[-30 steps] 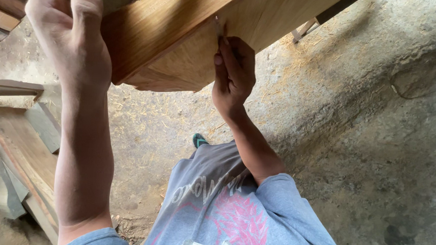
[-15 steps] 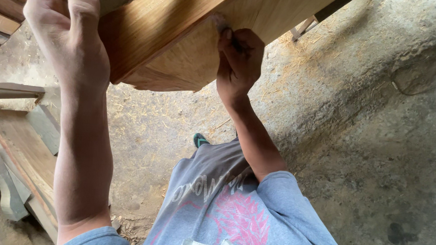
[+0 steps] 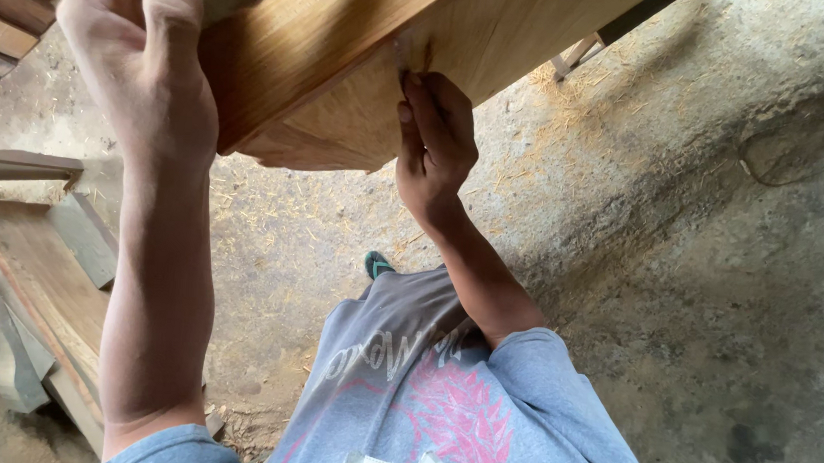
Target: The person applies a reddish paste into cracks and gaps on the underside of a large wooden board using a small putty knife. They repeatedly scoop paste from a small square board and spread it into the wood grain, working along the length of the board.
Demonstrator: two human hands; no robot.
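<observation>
We see one large wooden piece held up high at the top of the view, its two broad faces meeting along one edge that runs up to the right. Our left hand is wrapped over the upper left end of that piece, fingers curled around it and the thumb lying flat along the wood, so it has a firm hold. Our right hand is raised against the underside face, near the middle of the piece; its fingers are bunched together and pressed to the wood at a small rough spot. We cannot tell whether they pinch anything small between them.

Below the two arms hangs our grey shirt with its pink print, and one foot in a green sandal shows just past its hem on the concrete floor. The floor is strewn with sawdust and bits of straw.

To the left, on the floor, lie several wooden boards: one long flat plank with a short block resting on it, and one curved grey offcut beside it. At the top left corner we count about four more planks stacked side by side. One thin slat shows on the floor behind the held piece.
</observation>
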